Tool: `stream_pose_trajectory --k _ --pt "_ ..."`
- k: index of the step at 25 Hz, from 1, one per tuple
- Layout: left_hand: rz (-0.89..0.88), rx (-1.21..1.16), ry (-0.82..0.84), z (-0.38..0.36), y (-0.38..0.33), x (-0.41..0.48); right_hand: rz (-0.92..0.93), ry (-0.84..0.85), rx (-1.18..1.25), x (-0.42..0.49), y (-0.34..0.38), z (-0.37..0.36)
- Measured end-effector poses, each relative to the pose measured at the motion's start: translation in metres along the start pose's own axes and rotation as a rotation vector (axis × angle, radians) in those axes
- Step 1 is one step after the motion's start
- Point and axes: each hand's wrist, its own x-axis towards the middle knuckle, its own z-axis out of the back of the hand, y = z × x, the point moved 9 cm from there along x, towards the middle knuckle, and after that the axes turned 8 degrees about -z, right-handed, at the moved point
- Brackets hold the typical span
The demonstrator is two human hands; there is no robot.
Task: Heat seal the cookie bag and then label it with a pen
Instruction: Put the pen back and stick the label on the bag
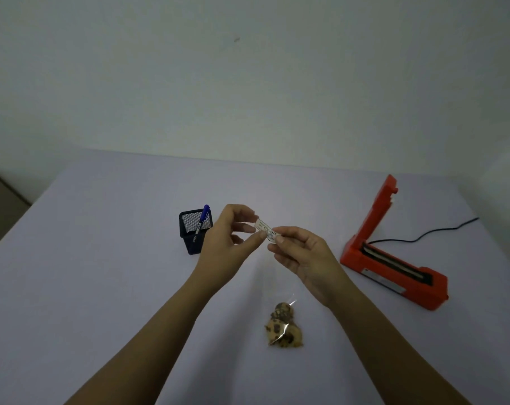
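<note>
Clear cookie bag (284, 324) untouched, left grip (224, 244), right grip (303, 255) pinching label (265, 230) above

Dim, bluish cast, soft focus, wide-angle bending at edges

Table (102, 287): cookie bag (283, 325), sealer (393, 267), pen cup (193, 232).

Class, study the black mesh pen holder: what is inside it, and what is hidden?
A blue pen leans inside the mesh holder, its top above the rim. Its lower end shows only dimly through the mesh; the holder's floor is hidden.
</note>
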Motion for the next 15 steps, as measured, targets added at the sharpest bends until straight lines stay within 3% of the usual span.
stream_pose_trajectory --k 5,15 --pt "-0.122 0.236 0.029 0.003 -0.008 -0.001 0.028 0.022 -0.032 0.000 0.002 -0.005" --pt "-0.053 0.174 0.039 0.016 0.004 -0.003 0.033 0.091 -0.085 0.007 0.000 -0.021"
